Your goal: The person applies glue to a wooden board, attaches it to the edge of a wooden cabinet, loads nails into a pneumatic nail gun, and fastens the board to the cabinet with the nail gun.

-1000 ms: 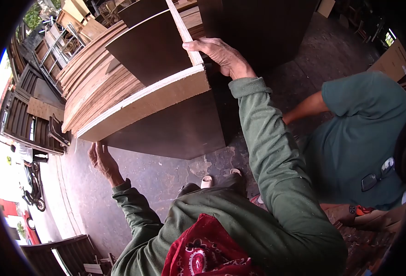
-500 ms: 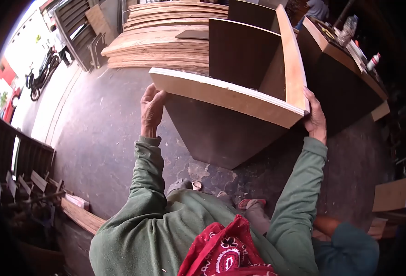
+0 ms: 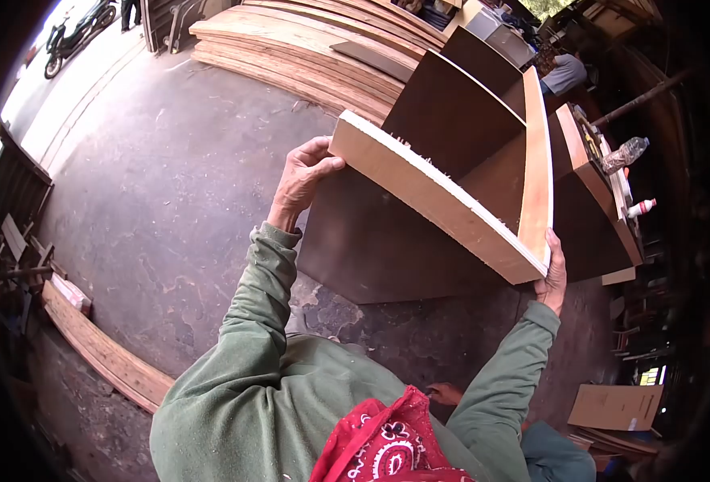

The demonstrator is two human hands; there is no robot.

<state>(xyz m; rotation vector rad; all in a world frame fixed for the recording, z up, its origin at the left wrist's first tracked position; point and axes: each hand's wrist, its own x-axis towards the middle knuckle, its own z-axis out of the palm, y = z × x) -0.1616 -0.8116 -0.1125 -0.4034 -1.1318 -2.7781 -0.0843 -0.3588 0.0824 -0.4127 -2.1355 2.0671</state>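
A large dark-sided wooden cabinet frame (image 3: 435,205) with pale plywood edge strips stands in front of me. My left hand (image 3: 300,178) grips the near strip's left end, its thumb along the face and the other fingers behind the edge. At the near right corner, where two pale strips meet, my right hand (image 3: 555,271) is wrapped around the edge; some of its fingers are hidden behind the wood. Rough splinters stick up along the white top edge of the near strip. Inside the frame, dark panels divide the space.
Stacked plywood sheets (image 3: 290,60) lie behind the cabinet. To the right, another dark cabinet (image 3: 604,217) carries a plastic bottle (image 3: 626,154) and a white bottle (image 3: 641,208). A co-worker's sleeve (image 3: 560,454) shows at lower right; another person (image 3: 565,74) is at the back.
The cabinet frame has turned clockwise in view, its near right corner now lower and closer. Both hands have kept their hold, and the view has swung toward the right.
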